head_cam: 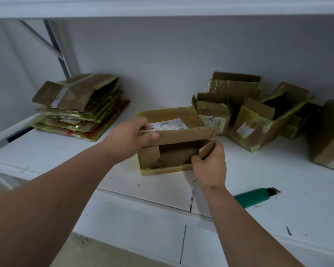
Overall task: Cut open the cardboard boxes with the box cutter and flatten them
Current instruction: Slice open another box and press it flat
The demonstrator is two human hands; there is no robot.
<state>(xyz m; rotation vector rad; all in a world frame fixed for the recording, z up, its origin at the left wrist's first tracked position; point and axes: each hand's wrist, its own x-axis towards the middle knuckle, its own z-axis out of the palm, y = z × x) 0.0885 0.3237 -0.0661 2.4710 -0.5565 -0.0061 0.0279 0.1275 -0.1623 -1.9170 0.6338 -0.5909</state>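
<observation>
Both hands are gripping the box (pixel 174 143) lying crosswise straight ahead on the shelf (pixel 278 170) — left hand (pixel 132 135) pinching its top flap, right hand (pixel 210 166) pinching the side flap — box cutter (pixel 255 197) lying nearer the right.

Dim, flat, cool indoor light; source unseen. Soft shadows only. Faint sheen on taped cardboard far left. Overall softness; motion blur on near-right green box cutter (pixel 255 197). Wide-angle bending toward edges.

Brown, yellow-taped box (pixel 174 135); green-handled box cutter (pixel 253 198); white shelf (pixel 278 170)
</observation>
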